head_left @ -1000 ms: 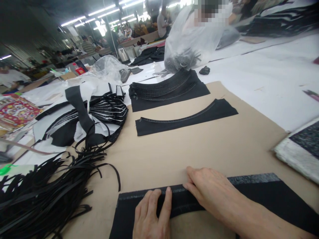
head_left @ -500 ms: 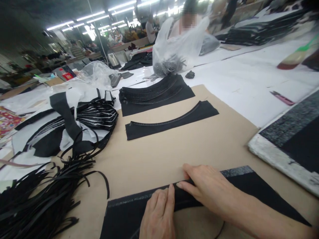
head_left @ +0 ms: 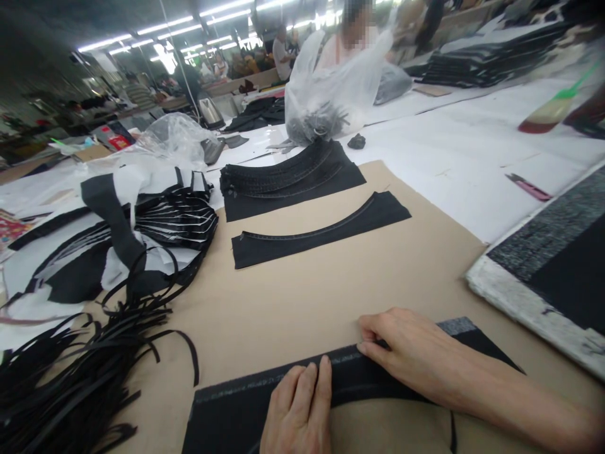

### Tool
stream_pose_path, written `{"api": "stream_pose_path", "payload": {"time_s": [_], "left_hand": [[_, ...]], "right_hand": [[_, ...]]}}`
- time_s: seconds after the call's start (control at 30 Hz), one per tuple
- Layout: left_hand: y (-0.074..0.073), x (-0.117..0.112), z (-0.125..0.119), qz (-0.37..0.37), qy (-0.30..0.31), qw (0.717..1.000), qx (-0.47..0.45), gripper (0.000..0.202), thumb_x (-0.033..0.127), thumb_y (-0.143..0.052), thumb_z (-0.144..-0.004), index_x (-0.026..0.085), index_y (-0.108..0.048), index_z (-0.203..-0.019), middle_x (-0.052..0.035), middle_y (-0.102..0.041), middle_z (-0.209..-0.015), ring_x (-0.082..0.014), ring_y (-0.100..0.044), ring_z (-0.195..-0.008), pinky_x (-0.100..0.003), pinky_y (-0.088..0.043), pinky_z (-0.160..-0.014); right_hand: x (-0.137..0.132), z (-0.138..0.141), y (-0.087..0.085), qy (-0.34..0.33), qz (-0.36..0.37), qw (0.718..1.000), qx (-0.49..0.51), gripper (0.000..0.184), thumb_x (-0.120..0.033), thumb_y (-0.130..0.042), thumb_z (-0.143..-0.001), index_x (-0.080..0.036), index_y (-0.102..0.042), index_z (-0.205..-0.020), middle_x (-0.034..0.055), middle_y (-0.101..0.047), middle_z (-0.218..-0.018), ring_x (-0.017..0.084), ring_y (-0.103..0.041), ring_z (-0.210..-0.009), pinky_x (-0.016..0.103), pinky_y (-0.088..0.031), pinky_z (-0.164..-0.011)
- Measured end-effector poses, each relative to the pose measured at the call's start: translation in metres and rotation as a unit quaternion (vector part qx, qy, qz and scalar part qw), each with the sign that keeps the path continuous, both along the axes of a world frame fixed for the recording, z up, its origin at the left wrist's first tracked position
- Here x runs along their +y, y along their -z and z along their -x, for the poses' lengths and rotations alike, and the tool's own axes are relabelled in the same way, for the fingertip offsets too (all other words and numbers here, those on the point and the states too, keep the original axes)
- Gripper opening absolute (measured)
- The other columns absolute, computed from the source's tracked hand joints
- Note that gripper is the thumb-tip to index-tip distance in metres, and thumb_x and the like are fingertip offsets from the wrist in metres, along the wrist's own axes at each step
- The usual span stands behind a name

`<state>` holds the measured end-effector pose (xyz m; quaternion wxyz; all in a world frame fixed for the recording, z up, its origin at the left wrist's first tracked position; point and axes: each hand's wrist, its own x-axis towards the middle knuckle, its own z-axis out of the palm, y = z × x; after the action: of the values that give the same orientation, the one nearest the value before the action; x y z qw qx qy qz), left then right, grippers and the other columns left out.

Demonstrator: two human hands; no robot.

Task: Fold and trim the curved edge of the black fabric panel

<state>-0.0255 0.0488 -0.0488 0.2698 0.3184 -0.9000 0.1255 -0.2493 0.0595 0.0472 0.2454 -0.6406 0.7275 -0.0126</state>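
A black curved-edge piece of material (head_left: 227, 416) lies on the tan board (head_left: 302, 302) close to me, with a greyish band along its far edge. My left hand (head_left: 299, 407) rests on this piece with its fingers stretched out. To its right, my right hand (head_left: 401, 343) pinches the far edge between thumb and bent fingers, where the edge looks folded over. A grey speckled strip end (head_left: 456, 326) shows beyond the right wrist. Farther back on the board lies a similar black piece (head_left: 321, 234), and behind it a stack of such pieces (head_left: 288, 183).
Loose black strips (head_left: 89, 372) pile up at left, below a tied bundle of black and white pieces (head_left: 174, 217). At right are a white-edged slab (head_left: 501, 290), pink thread snips (head_left: 529, 186) and a glue bottle (head_left: 543, 116). A plastic bag (head_left: 331, 94) stands behind.
My right hand has slid a little to the right along the far edge, away from my left hand. My left hand stays on the piece. The view has shifted slightly.
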Motion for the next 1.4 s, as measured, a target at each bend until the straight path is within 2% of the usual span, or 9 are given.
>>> {"api": "stream_pose_path", "payload": {"time_s": [0.33, 0.63, 0.8, 0.9, 0.97, 1.13, 1.27, 1.4], "left_hand": [[0.0, 0.001, 0.004, 0.008, -0.002, 1.0, 0.006, 0.043, 0.007, -0.041, -0.087, 0.025, -0.06, -0.122, -0.0011, -0.067, -0.104, -0.0165, -0.059, -0.096, -0.028, -0.047, -0.083], [-0.003, 0.0, 0.008, 0.003, 0.002, 1.0, -0.003, 0.046, 0.011, -0.046, -0.083, 0.028, -0.058, -0.123, -0.0001, -0.067, -0.099, -0.0181, -0.058, -0.091, -0.031, -0.044, -0.082], [-0.014, 0.002, 0.011, -0.006, -0.015, 1.0, -0.009, 0.041, 0.015, -0.053, -0.081, 0.029, -0.062, -0.118, -0.0047, -0.065, -0.104, -0.02, -0.058, -0.097, -0.031, -0.044, -0.078], [-0.023, 0.005, 0.021, 0.005, -0.026, 1.0, -0.002, 0.037, 0.015, -0.054, -0.082, 0.028, -0.064, -0.114, -0.0076, -0.063, -0.113, -0.0232, -0.057, -0.101, -0.033, -0.045, -0.077], [-0.024, 0.008, 0.03, 0.0, -0.007, 1.0, 0.008, 0.039, 0.011, -0.049, -0.082, 0.025, -0.063, -0.116, -0.0082, -0.063, -0.114, -0.0227, -0.057, -0.103, -0.033, -0.046, -0.079], [-0.013, 0.011, 0.05, -0.055, 0.049, 0.997, 0.007, 0.053, -0.001, -0.037, -0.077, 0.012, -0.053, -0.125, -0.0094, -0.065, -0.107, -0.0179, -0.059, -0.099, -0.028, -0.049, -0.081], [-0.004, 0.01, 0.052, -0.083, 0.063, 0.994, 0.014, 0.052, 0.001, -0.036, -0.078, 0.011, -0.051, -0.127, -0.0108, -0.064, -0.103, -0.0197, -0.06, -0.093, -0.031, -0.05, -0.081], [-0.001, 0.01, 0.05, -0.103, 0.063, 0.993, 0.021, 0.05, 0.004, -0.035, -0.081, 0.011, -0.051, -0.127, -0.01, -0.063, -0.1, -0.021, -0.059, -0.092, -0.032, -0.05, -0.082]], "right_hand": [[0.001, 0.001, 0.004, 0.001, 0.017, 1.0, 0.01, 0.021, -0.018, -0.052, -0.087, -0.017, -0.058, -0.067, 0.0033, -0.063, -0.064, 0.017, -0.06, -0.06, 0.025, -0.023, -0.052], [0.004, -0.006, 0.005, 0.001, 0.032, 0.997, 0.066, 0.017, -0.022, -0.053, -0.088, -0.018, -0.06, -0.073, 0.0064, -0.066, -0.069, 0.026, -0.066, -0.069, 0.029, -0.028, -0.054], [0.01, -0.006, 0.009, 0.03, 0.043, 0.997, 0.06, 0.005, -0.022, -0.059, -0.087, -0.018, -0.058, -0.089, 0.0068, -0.068, -0.079, 0.028, -0.067, -0.076, 0.031, -0.037, -0.059], [0.013, -0.007, 0.009, 0.042, 0.044, 0.997, 0.051, 0.004, -0.021, -0.057, -0.088, -0.018, -0.057, -0.091, 0.0065, -0.069, -0.08, 0.029, -0.068, -0.077, 0.031, -0.038, -0.059], [0.014, -0.009, 0.007, 0.047, 0.042, 0.997, 0.046, 0.003, -0.021, -0.056, -0.089, -0.018, -0.057, -0.09, 0.0065, -0.069, -0.08, 0.029, -0.068, -0.078, 0.031, -0.037, -0.059], [0.015, -0.006, 0.002, 0.056, 0.052, 0.996, 0.043, 0.005, -0.023, -0.059, -0.088, -0.017, -0.058, -0.087, 0.0071, -0.069, -0.08, 0.028, -0.068, -0.078, 0.029, -0.034, -0.058], [0.017, 0.013, -0.003, 0.064, 0.056, 0.996, -0.004, 0.013, -0.028, -0.06, -0.087, -0.018, -0.06, -0.079, 0.0037, -0.067, -0.072, 0.022, -0.065, -0.072, 0.026, -0.03, -0.057], [0.02, 0.032, -0.008, 0.06, 0.039, 0.997, -0.041, 0.017, -0.021, -0.053, -0.085, -0.019, -0.058, -0.069, -0.0007, -0.062, -0.065, 0.014, -0.056, -0.061, 0.024, -0.026, -0.054]]}}
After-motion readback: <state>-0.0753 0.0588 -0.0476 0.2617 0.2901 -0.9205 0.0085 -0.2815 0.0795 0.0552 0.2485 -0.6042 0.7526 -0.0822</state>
